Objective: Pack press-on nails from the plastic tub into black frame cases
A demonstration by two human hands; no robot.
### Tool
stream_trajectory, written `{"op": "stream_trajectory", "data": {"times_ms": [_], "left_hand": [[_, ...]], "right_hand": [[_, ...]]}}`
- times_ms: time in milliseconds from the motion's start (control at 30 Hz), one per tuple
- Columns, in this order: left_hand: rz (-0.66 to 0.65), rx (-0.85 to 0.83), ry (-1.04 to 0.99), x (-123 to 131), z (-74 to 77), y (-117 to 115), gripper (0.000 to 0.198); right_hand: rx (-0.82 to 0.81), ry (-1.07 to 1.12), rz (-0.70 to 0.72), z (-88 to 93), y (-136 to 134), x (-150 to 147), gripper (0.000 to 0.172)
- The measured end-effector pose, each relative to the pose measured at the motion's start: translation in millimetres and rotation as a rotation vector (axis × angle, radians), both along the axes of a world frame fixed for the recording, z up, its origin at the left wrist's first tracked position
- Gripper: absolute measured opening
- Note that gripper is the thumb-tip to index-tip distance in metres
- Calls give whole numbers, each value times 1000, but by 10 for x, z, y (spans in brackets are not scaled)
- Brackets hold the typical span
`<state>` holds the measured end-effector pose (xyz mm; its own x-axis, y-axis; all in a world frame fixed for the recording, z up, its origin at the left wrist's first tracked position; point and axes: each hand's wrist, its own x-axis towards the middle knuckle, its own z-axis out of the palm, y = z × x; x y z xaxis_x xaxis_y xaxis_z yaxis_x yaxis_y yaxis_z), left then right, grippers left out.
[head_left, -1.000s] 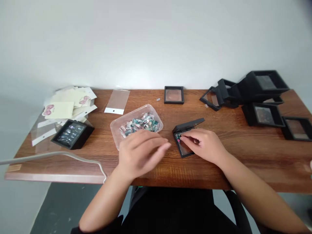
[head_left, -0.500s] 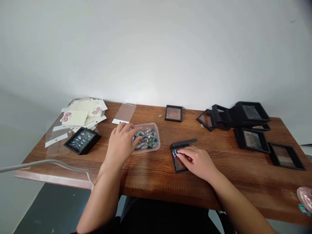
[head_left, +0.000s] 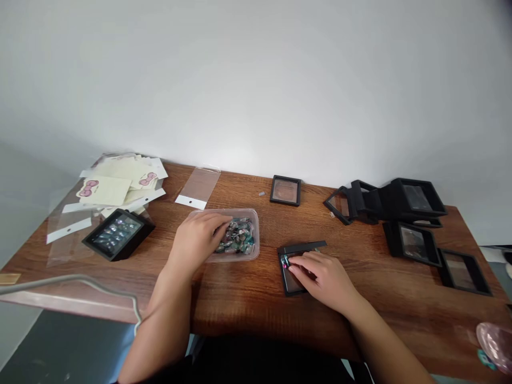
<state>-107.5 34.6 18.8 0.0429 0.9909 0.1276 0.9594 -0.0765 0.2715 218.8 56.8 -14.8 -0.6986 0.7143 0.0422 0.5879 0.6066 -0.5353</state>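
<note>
Clear plastic forms the shallow tub (head_left: 254, 234) that the left hand (head_left: 197, 239) reaches into, its fingers curled among the small green and silver pieces (head_left: 239, 237) heaped inside; whether that grip has closed on any of them cannot be told, since the fingertips are buried in the heap. Just to the right of this hand, across a bare strip of the wooden surface (head_left: 248, 290), the right hand (head_left: 320, 274) lies over a small open black case (head_left: 294, 261). Its fingers press down on the case's tray, and under the fingertips a few green and pink bits (head_left: 285, 261) show at the tray's left edge. The case's lid stands up just beyond the knuckles. This grip is flat and pressing rather than closed round anything.

Farther to the left of the left hand sits a filled black display box (head_left: 118, 233), with cream cards (head_left: 116, 184) and clear sleeves (head_left: 198, 186) beyond it. Beyond the right hand, near the wall, lies one closed black frame box (head_left: 285, 190). Well to the right of that hand is a cluster of empty black boxes (head_left: 404, 205), some stacked, some flat.
</note>
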Motion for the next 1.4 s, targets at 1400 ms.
{"op": "stream_trajectory", "data": {"times_ms": [1400], "left_hand": [[37,-103,121,204,-90,12,36]], "right_hand": [[-7,-61,11,30,-1,0,23]]}}
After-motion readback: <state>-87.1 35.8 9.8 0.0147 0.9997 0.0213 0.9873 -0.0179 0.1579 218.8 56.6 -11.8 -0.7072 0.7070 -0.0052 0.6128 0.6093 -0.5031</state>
